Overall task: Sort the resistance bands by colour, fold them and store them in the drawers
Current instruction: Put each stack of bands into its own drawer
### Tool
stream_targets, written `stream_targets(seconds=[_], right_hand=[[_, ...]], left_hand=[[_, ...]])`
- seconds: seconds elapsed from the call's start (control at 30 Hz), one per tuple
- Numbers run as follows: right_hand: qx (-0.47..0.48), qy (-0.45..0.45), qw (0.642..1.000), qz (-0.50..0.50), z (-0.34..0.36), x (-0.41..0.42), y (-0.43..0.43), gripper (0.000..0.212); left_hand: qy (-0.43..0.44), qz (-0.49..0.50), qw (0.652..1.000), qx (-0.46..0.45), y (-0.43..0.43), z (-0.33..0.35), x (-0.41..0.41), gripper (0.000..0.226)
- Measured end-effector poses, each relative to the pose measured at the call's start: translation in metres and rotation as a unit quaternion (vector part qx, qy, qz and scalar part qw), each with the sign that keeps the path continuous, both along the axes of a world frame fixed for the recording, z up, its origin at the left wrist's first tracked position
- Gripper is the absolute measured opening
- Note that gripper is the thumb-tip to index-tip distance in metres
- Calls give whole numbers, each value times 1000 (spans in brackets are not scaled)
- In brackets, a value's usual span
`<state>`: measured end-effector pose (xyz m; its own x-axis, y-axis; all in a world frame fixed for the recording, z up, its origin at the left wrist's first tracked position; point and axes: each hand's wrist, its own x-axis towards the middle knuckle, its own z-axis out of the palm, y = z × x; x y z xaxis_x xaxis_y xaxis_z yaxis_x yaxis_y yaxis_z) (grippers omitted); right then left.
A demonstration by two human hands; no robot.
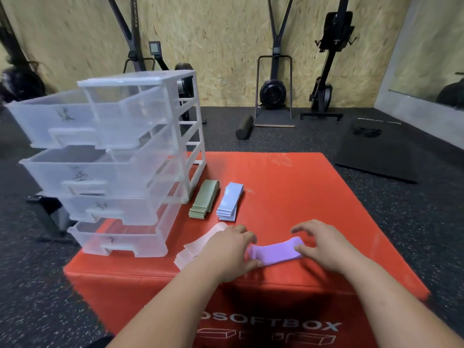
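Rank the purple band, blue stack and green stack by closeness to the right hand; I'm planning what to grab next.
1. Purple band: under the right hand, at its fingers.
2. Blue stack: up and to the left.
3. Green stack: farther left, beside the drawer unit.

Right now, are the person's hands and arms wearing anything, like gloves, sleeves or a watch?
No. The left hand and right hand are bare, with no gloves, and no rings that the picture shows. Both forearms are bare too: no sleeves, watch or bracelet in view.
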<state>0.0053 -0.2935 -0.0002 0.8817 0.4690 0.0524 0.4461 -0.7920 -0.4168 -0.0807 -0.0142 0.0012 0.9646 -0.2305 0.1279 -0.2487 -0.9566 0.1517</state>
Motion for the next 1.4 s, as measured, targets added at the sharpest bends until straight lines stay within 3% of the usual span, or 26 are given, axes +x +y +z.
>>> stream_targets(seconds=[0.3, 0.53, 0.87, 1.13, 1.4], right_hand=[[17, -15, 1000, 9, 16, -75, 76, 42], [-6, -2, 998, 65, 56, -81, 139, 52], [-106, -9, 990, 94, 99, 30, 218, 59], [-121, 0, 989, 85, 70, 130, 262, 56], [-171, -2, 981, 89, 16, 208, 306, 46]], left_hand=[[-18, 144, 986, -83, 46, 26, -89, 50], [-19, 145, 982, -122, 67, 51, -99, 54], [15, 202, 969, -142, 90, 57, 1, 51], [8, 279, 938, -207, 103, 20, 74, 53], [-51, 288, 938, -184, 114, -24, 112, 70]])
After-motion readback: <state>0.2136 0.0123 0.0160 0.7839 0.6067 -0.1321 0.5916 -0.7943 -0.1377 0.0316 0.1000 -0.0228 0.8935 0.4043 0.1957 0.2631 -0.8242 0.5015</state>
